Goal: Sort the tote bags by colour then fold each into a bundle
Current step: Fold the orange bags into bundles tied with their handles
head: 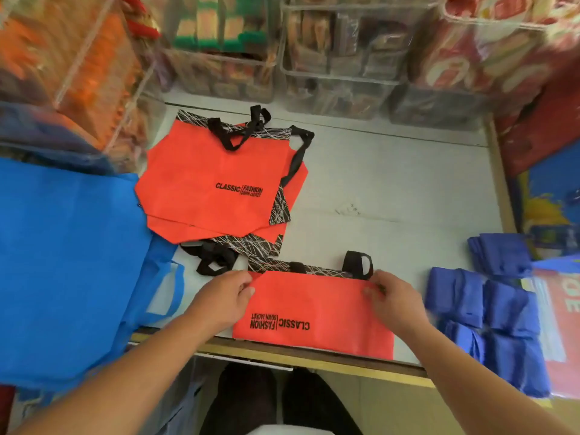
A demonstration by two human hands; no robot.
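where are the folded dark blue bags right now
In the head view the folded dark blue bags sit at the table's right edge, just right of the right hand and the red bag being folded.

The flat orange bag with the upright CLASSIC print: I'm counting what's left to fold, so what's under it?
Under the flat orange bag lies at least one more orange bag, its edge and black handles poking out below. Any further bags are covered.

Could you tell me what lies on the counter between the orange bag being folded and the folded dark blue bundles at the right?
Nothing: the head view shows only bare grey counter between the orange bag and the blue bundles.
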